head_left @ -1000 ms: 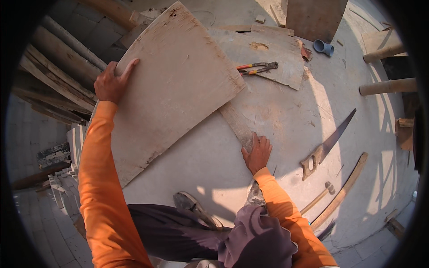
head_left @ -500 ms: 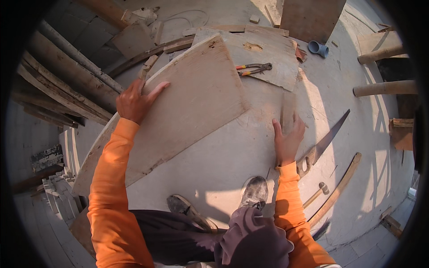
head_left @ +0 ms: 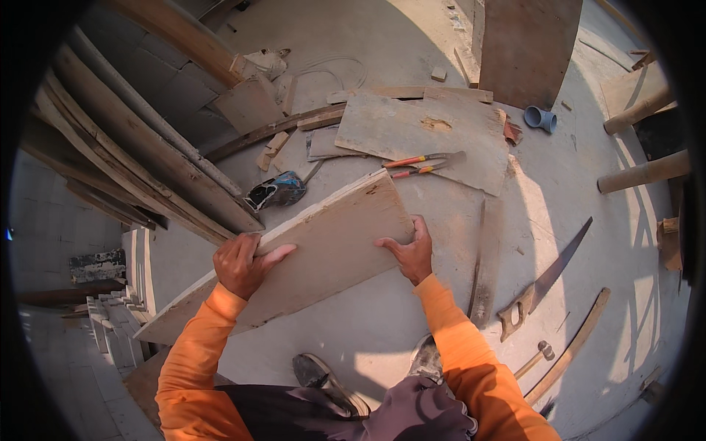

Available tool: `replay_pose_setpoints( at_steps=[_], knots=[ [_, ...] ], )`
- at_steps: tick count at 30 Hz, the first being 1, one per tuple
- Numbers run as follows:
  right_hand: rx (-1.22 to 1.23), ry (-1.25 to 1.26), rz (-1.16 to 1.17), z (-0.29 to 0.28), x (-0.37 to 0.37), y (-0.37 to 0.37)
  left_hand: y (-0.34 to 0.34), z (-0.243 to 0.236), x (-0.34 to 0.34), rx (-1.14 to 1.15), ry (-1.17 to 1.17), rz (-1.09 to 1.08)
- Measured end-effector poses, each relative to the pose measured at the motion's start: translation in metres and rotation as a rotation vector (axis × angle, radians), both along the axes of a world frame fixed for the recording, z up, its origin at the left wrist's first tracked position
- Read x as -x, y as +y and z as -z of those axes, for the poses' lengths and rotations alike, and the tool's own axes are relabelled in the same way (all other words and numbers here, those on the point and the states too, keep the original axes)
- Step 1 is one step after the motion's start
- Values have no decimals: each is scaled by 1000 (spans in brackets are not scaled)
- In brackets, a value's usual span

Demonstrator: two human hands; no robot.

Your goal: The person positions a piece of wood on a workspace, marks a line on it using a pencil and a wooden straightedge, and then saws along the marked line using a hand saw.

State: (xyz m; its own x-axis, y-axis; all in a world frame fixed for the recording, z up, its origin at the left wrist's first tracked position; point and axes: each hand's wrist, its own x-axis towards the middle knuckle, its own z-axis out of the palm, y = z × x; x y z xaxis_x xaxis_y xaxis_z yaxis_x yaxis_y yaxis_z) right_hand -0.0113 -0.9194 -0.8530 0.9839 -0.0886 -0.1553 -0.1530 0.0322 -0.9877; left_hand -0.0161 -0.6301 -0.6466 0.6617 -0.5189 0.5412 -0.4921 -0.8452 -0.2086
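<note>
Both hands are on the plywood board (head_left: 316,253): our left hand (head_left: 243,263) clamps the upper edge near the middle, fingers curled over the top and thumb on the near face; our right hand (head_left: 409,251) grips the right end, fingers wrapped round its short edge. So both are closed on the board, nothing else held. Board is tilted up on its long lower edge, near face toward us, sitting on the concrete floor (head_left: 588,184) just ahead of our shoes (head_left: 323,378). Long axis runs lower left to upper right; the narrower tapered end points lower left toward the stacked tiles (head_left: 110,323), the squared end points upper right toward the pliers (head_left: 423,163). To handle it well we'd say: keep the hands spread as they are, take the weight on the lower edge, pivot rather than lift, and watch the left tip, which swings widest. Grip looks firm but fingers on the right end would be pinched if the board drops flat. Around it: a blue power tool (head_left: 276,191) just behind the top edge, a bigger flat panel (head_left: 426,132) beyond under the pliers, a narrow wood strip (head_left: 485,257) just right of the right hand, a handsaw (head_left: 544,283) and a hammer (head_left: 533,359) farther right, leaning planks (head_left: 125,147) on the left.
</note>
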Motion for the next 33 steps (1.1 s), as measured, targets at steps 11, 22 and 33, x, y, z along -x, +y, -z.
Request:
replay_pose_setpoints(
  at_steps=[11,22,33],
  knots=[
    [18,-71,-8,-17,-43,82,81,-8,-20,-101,-100,-53],
    [-130,-78,1,-36,-75,86,42,-35,-90,-43,148,-131],
    [615,-218,191,-33,17,-43,-37,-17,-132,78,675,-471]
  ],
)
